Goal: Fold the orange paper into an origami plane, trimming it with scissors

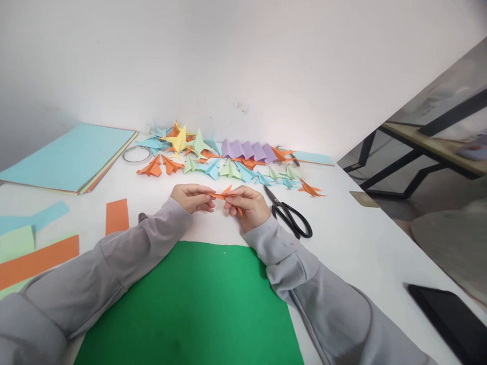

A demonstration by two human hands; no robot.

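Observation:
Between my two hands is a small folded orange paper piece (226, 192), with a pointed flap sticking up. My left hand (193, 198) pinches its left end between thumb and fingers. On the other side my right hand (248, 205) grips the right part, and a bit of orange shows below the fingers. Both hands are raised over the white table, just beyond a green sheet (199, 309). Black-handled scissors (288, 213) lie right beside my right hand. Behind the hands stand several folded paper figures (230, 168) in orange, green, blue and yellow.
A stack of coloured sheets (68, 155) lies at the back left, with a wire coil (136, 154) beside it. Purple pleated paper (248, 151) rests near the wall. Orange strips (117, 216) and other cut pieces are at left. A black flat device (450, 323) lies at right.

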